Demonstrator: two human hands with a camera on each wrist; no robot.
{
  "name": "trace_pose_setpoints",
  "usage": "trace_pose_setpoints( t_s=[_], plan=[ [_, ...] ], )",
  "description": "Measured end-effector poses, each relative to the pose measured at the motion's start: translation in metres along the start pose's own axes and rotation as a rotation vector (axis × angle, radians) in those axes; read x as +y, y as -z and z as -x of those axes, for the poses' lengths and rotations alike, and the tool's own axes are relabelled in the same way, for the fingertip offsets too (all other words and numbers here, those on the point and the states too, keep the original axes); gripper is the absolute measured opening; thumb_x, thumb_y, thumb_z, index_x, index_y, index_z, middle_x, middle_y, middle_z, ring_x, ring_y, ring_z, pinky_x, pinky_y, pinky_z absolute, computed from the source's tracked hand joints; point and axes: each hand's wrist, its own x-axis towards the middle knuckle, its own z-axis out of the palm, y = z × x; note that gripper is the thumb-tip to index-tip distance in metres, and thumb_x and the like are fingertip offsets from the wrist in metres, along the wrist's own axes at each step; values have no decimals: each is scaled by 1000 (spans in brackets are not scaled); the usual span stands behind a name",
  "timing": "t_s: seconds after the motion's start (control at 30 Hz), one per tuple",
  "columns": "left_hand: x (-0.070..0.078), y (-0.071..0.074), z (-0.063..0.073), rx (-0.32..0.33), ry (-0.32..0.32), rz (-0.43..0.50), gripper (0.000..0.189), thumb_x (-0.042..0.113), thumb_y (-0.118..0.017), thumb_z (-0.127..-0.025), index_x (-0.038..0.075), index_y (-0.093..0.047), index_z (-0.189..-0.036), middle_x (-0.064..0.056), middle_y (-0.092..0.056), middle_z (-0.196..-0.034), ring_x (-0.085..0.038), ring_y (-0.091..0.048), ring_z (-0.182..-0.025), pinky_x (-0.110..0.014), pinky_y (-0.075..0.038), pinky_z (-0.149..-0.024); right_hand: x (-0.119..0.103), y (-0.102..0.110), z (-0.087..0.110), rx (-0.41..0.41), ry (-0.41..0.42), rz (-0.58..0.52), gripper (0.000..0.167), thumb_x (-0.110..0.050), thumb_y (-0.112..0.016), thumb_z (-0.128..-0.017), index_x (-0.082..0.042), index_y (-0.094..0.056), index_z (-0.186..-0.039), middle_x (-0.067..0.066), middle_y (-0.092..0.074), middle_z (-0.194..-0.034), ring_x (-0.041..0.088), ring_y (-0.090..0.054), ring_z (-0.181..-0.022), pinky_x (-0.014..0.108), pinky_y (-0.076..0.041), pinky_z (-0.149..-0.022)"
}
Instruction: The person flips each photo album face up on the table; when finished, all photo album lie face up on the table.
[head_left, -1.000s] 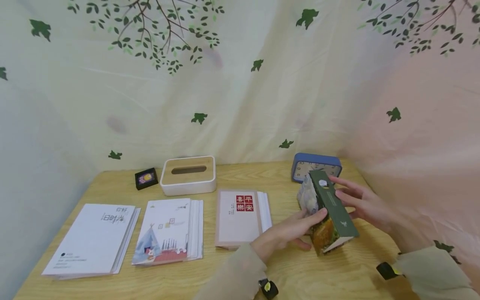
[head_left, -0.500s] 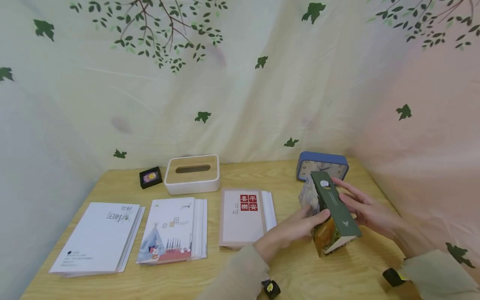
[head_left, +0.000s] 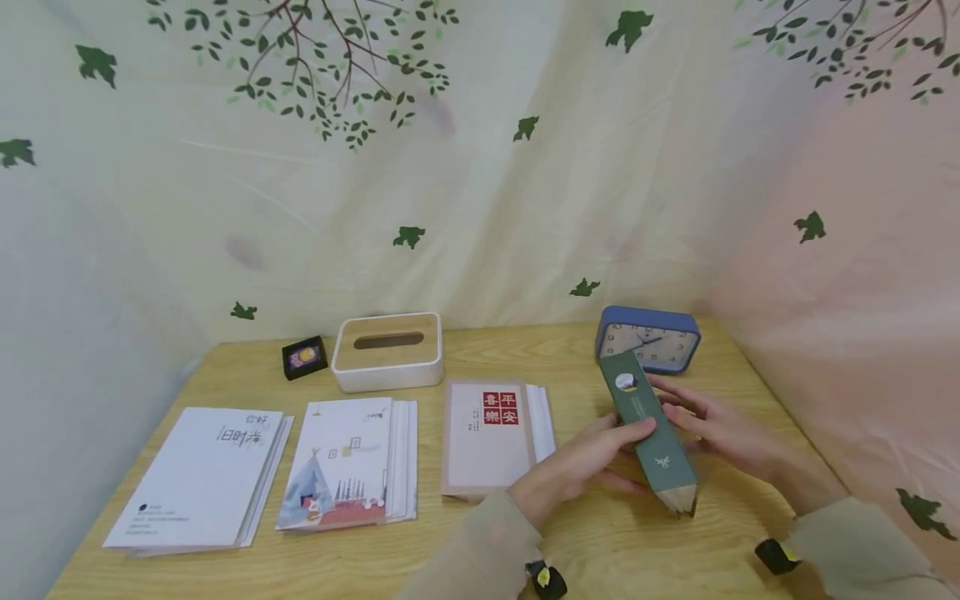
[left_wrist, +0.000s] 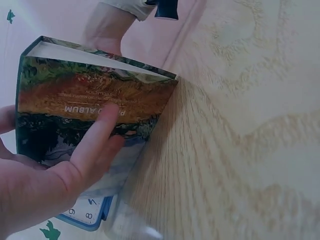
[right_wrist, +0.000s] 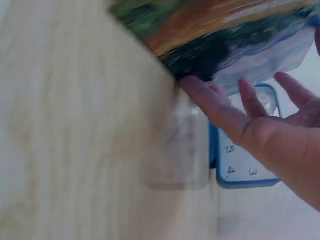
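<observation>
In the head view, a thick photo album (head_left: 647, 429) stands tilted over the right side of the table, its green spine facing up. My left hand (head_left: 581, 454) grips it from the left, thumb on the spine. The left wrist view shows this hand's fingers (left_wrist: 92, 145) along the painted cover, partly hiding its lettering. My right hand (head_left: 723, 429) touches the opposite side near the far end of the spine. Its spread, mostly straight fingers (right_wrist: 212, 100) lie against the painted cover in the right wrist view. The album hides part of the blue clock (head_left: 675, 342).
To the left lie a pinkish album (head_left: 483, 450), a white album with a tent drawing (head_left: 337, 467) and a plain white album (head_left: 195, 475). Behind them are a white tissue box (head_left: 386, 375) and a small black frame (head_left: 303, 358). A fabric backdrop (head_left: 480, 208) encloses the table.
The album has turned between my hands: its spine now faces up more squarely, and its far end has swung left. The left painted cover has gone out of the head view.
</observation>
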Motion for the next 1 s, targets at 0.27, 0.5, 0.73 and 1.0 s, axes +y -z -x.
trace_pose_setpoints(
  t_s=[0.27,0.5,0.73,1.0],
  plan=[
    [-6,5,-1,16,-34,40,47,33,-57,-105,9,-47,-144,-8,-65,-120,-24,-64,-108,-52,-58,-85,16,3,0,33,-13,106,63,-22,-50,-109,-10,-20,-163,34,-23,-157,41,-46,-133,37,-55,-94],
    [-10,8,-2,53,-48,81,46,23,-59,-103,12,-45,-146,-10,-65,-124,-29,-65,-110,-57,-58,-83,14,10,-2,54,-19,207,66,-21,-58,-105,-4,-26,-160,37,-30,-153,46,-46,-131,36,-54,-90],
    [-16,9,-4,202,-27,66,50,9,-61,-98,14,-38,-142,-13,-69,-107,-37,-70,-94,-55,-60,-72,20,16,-7,93,-20,268,71,-20,-66,-101,-2,-30,-158,35,-27,-155,46,-52,-126,38,-51,-90],
    [-18,11,-5,250,-19,-17,61,12,-56,-101,16,-30,-156,-12,-70,-105,-36,-71,-91,-53,-61,-66,25,22,-13,134,-54,366,78,-26,-71,-97,-1,-29,-158,37,-38,-147,44,-54,-122,44,-51,-93]
  ],
)
